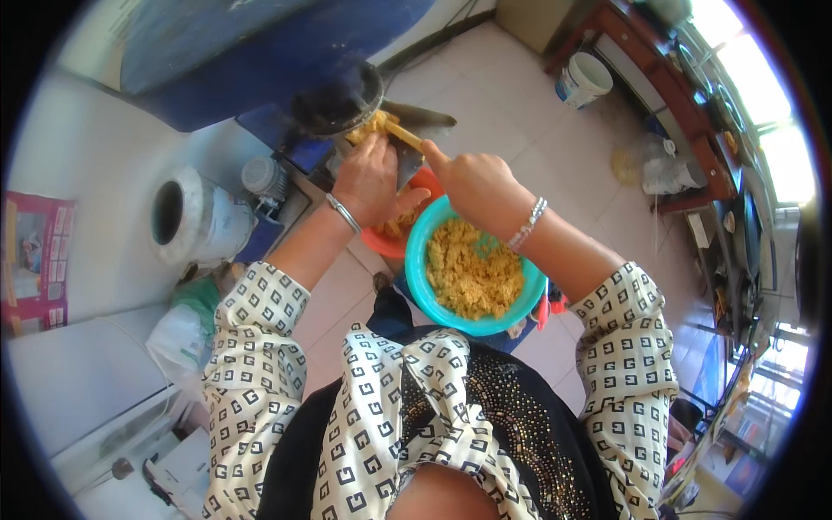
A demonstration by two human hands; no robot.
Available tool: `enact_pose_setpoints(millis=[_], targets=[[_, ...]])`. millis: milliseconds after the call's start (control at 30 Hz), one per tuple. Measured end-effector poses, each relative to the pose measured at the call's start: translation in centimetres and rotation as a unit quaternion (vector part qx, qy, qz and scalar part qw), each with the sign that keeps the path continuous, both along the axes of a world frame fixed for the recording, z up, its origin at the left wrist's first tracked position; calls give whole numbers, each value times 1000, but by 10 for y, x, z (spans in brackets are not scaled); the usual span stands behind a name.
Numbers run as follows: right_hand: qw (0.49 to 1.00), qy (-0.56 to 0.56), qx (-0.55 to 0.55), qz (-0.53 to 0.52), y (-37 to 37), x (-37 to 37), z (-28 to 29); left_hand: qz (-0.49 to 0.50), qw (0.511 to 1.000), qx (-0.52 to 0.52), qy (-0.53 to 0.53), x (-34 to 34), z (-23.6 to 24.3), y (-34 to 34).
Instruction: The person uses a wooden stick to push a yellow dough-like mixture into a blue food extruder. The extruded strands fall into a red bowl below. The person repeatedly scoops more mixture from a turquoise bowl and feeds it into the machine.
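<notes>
My left hand (370, 178) lies at the mouth of a blue machine, its fingers stretched over a lump of yellow dough-like mass (364, 132) and its thumb held apart. Just right of it, my right hand (478, 186) is closed round a yellowish wooden stick (404, 135), the index finger laid along it; the stick's far end meets the yellow mass. Above both hands sits the machine's dark round metal mouth (334, 111). Below my right hand stands a turquoise basin (418, 295) of yellow crumbly mash (472, 273). An orange-red basin (381, 245), partly hidden, holds more mash.
The blue machine (260, 65) fills the upper left. A white drum (204, 217) and a grey motor (265, 178) stand left. A white bucket (585, 80) is on the tiled floor (494, 87) near a brown table (641, 61). Pans and clutter line the right side.
</notes>
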State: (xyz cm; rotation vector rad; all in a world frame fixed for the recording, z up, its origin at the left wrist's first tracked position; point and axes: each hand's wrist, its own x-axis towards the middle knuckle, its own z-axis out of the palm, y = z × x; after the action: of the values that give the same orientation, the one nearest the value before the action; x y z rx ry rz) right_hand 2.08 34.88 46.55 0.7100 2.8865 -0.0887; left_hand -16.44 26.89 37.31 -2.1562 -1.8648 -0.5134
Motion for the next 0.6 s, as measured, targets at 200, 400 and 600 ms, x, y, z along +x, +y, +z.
enact_pose_setpoints(millis=[200, 400, 600], targets=[[998, 11, -50, -49, 2, 13, 17, -1, 1000, 15, 0, -2, -5, -2], [985, 56, -121, -106, 9, 4, 0, -8, 999, 18, -50, 6, 3, 0], [986, 51, -135, -83, 16, -6, -2, -18, 998, 55, -30, 12, -2, 0]])
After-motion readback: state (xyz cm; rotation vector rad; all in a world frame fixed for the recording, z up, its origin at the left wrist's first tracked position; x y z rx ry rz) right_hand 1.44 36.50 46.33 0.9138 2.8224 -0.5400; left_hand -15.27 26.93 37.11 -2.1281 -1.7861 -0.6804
